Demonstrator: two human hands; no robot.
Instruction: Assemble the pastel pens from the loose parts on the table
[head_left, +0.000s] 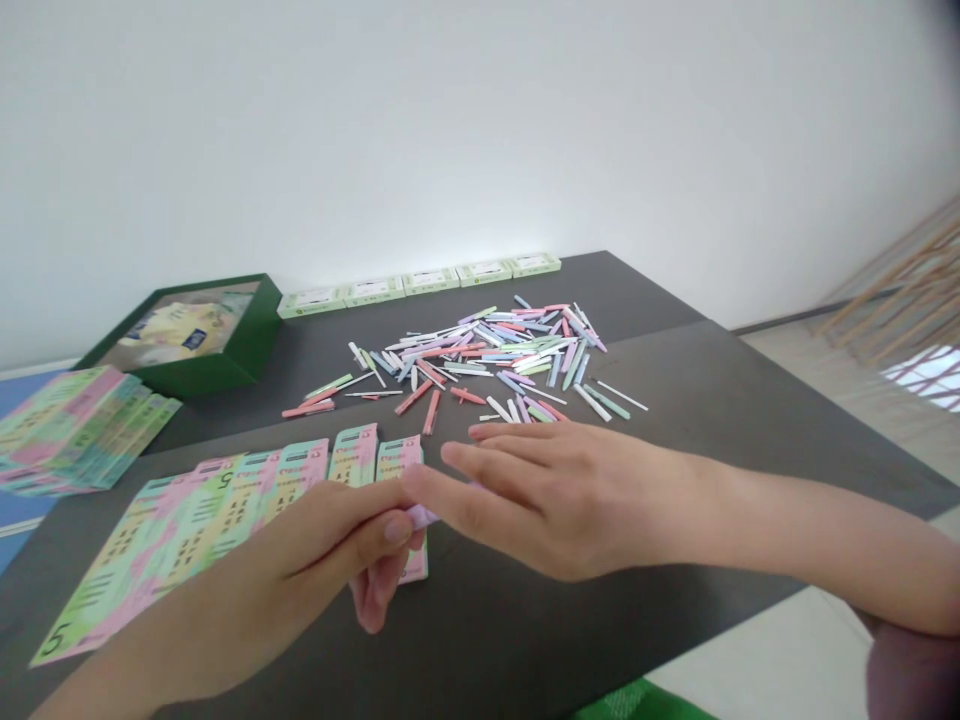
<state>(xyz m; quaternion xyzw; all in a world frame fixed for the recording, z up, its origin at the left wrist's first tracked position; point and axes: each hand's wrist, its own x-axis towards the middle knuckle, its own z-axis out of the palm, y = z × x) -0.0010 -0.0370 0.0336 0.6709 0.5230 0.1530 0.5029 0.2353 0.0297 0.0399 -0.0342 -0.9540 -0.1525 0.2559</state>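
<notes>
Hold the lilac stick lightly in the left hand, pinched between fingers, above the near desk by the right-end card; steady with the right hand, loosely spread, cannot tell if also pinching; avoid nudging the far pile

Numeral "5" legible on two flat pink, green and yellow paper cards. Fine print on them, and on pale-green flat cardboard boxes, too small to read.
</notes>
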